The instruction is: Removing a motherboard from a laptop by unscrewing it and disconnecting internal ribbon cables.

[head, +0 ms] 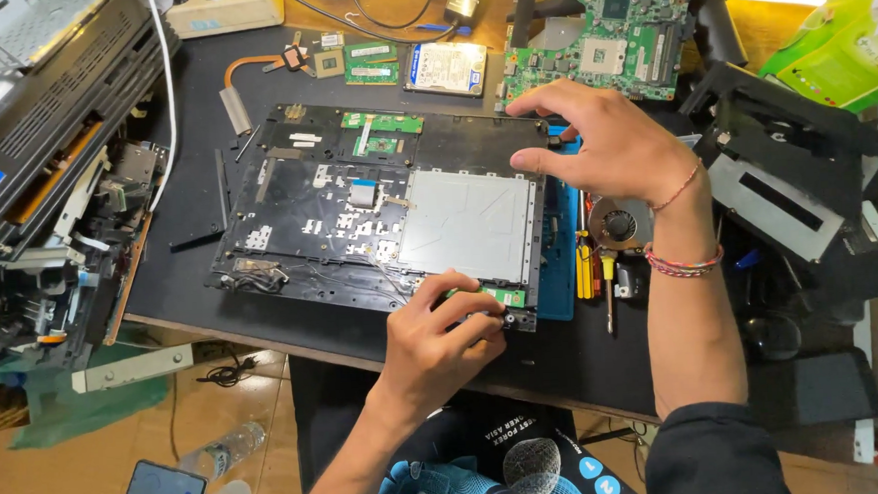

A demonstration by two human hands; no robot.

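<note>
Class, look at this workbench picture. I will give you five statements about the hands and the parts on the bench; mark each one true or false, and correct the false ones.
1. The left hand touches the near edge of the black opened laptop chassis. True.
2. The right hand holds a screwdriver. False: it rests its fingers on the chassis's far right corner, with no tool in it.
3. A green circuit board lies beyond the chassis. True.
4. The round cooling fan sits to the left of the chassis. False: it lies to its right, under the right wrist.
5. Yellow-handled screwdrivers lie right of the blue mat. True.
</note>
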